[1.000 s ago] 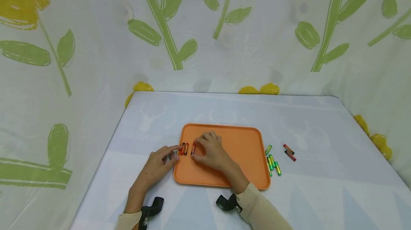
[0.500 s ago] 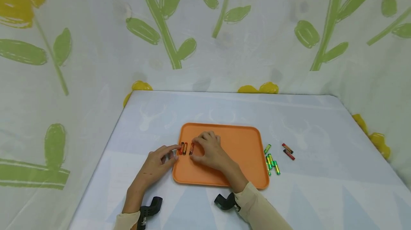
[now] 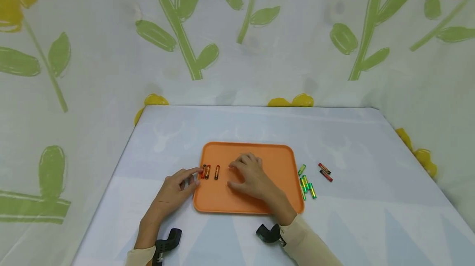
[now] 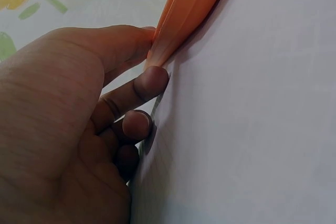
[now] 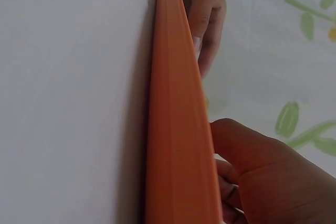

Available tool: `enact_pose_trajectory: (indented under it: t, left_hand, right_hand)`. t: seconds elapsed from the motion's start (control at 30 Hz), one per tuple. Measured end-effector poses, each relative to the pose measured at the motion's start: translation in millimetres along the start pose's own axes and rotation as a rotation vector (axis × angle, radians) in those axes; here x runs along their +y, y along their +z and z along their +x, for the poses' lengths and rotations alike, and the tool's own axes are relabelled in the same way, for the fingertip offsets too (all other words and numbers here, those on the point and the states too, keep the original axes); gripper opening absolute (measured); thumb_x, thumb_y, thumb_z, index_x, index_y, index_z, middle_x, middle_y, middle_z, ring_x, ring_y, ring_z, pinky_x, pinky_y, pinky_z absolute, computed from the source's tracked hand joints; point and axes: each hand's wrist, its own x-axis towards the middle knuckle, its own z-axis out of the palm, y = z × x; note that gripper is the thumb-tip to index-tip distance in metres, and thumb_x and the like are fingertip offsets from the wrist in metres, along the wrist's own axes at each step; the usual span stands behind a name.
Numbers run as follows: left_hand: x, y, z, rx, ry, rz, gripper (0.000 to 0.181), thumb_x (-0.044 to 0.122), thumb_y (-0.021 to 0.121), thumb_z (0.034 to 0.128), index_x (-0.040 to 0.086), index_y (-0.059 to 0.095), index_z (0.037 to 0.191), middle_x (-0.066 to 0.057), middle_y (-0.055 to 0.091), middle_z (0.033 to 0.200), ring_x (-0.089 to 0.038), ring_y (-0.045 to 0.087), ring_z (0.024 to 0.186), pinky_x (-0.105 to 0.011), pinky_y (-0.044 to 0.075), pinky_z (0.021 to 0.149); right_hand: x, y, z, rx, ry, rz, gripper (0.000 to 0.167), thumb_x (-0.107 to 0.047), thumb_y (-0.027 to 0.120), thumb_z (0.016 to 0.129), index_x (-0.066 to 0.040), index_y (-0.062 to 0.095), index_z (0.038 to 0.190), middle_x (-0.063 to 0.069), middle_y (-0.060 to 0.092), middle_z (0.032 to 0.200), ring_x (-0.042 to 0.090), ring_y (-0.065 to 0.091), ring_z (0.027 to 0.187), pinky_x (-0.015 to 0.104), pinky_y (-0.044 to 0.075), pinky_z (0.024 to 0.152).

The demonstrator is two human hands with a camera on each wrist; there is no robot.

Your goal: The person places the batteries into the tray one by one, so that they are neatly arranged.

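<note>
An orange tray (image 3: 241,208) holds three red-and-black batteries near its left side: two side by side and a third battery (image 3: 217,172) standing apart to their right. The left hand (image 3: 171,194) holds the tray's left edge, its fingertips beside the paired batteries (image 3: 207,172); the left wrist view shows thumb and fingers of this hand (image 4: 79,108) at the tray rim (image 4: 184,14). Over the tray, right of the single battery, hovers the right hand (image 3: 256,181), thumb and fingers spread with nothing between them. In the right wrist view the tray wall (image 5: 181,129) partly hides that hand (image 5: 273,177).
Several green batteries (image 3: 313,191) lie on the table just beyond the tray's right edge. Two red-and-black batteries (image 3: 326,175) rest farther right on the table (image 3: 371,167). A patterned curtain (image 3: 289,64) hangs behind.
The right hand has let go of the third battery and moved a little to the right, leaving it lying on the tray. The left hand keeps its place at the edge. The head view has shifted slightly.
</note>
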Motion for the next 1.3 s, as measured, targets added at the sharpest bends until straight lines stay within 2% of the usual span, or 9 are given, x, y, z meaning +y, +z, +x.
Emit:
enact_pose_trajectory:
  t: [0.23, 0.53, 0.73, 1.0, 1.3]
  left_hand:
    - [-1.2, 0.8, 0.6, -0.005, 0.014, 0.007, 0.034, 0.022, 0.071, 0.0958, 0.026, 0.067, 0.13, 0.008, 0.056, 0.084, -0.01, 0.041, 0.064, -0.026, 0.036, 0.06]
    - [-3.7, -7.0, -0.8, 0.006, 0.021, 0.027, 0.033, 0.024, 0.071, 0.0957, 0.024, 0.067, 0.129, 0.008, 0.055, 0.085, -0.009, 0.041, 0.064, -0.026, 0.036, 0.059]
    - [-1.5, -2.0, 0.9, -0.016, 0.036, -0.002, 0.033, 0.026, 0.07, 0.0963, 0.023, 0.067, 0.129, 0.007, 0.054, 0.085, -0.009, 0.039, 0.063, -0.026, 0.035, 0.058]
    - [-5.4, 3.6, 3.0, -0.016, 0.029, 0.024, 0.034, 0.025, 0.071, 0.0958, 0.025, 0.067, 0.129, 0.008, 0.055, 0.084, -0.01, 0.041, 0.063, -0.026, 0.036, 0.058]
    - [-7.2, 3.2, 3.6, -0.018, 0.012, 0.037, 0.034, 0.028, 0.07, 0.0963, 0.026, 0.066, 0.13, 0.008, 0.055, 0.085, -0.01, 0.041, 0.064, -0.027, 0.036, 0.059]
  right_hand:
    - [12.6, -11.4, -18.5, 0.033, 0.009, 0.004, 0.041, -0.033, 0.081, 0.084, -0.012, 0.069, 0.117, 0.0, 0.054, 0.112, 0.022, 0.043, 0.11, 0.044, 0.029, 0.089]
    - [32.4, -24.4, -38.2, 0.048, -0.001, 0.038, 0.04, -0.03, 0.08, 0.086, -0.011, 0.068, 0.119, 0.001, 0.054, 0.114, 0.022, 0.042, 0.11, 0.045, 0.03, 0.089]
    - [48.2, -40.2, -57.0, 0.074, 0.039, 0.04, 0.041, -0.027, 0.083, 0.083, -0.01, 0.069, 0.117, 0.0, 0.054, 0.113, 0.02, 0.043, 0.109, 0.043, 0.037, 0.09]
    - [75.1, -57.6, -84.7, 0.121, 0.014, 0.055, 0.042, -0.023, 0.086, 0.08, -0.008, 0.069, 0.116, 0.002, 0.054, 0.112, 0.024, 0.042, 0.11, 0.05, 0.03, 0.091]
    - [103.2, -80.6, -113.5, 0.165, 0.06, 0.03, 0.043, -0.021, 0.086, 0.08, -0.008, 0.07, 0.118, 0.004, 0.057, 0.113, 0.029, 0.043, 0.113, 0.05, 0.034, 0.088]
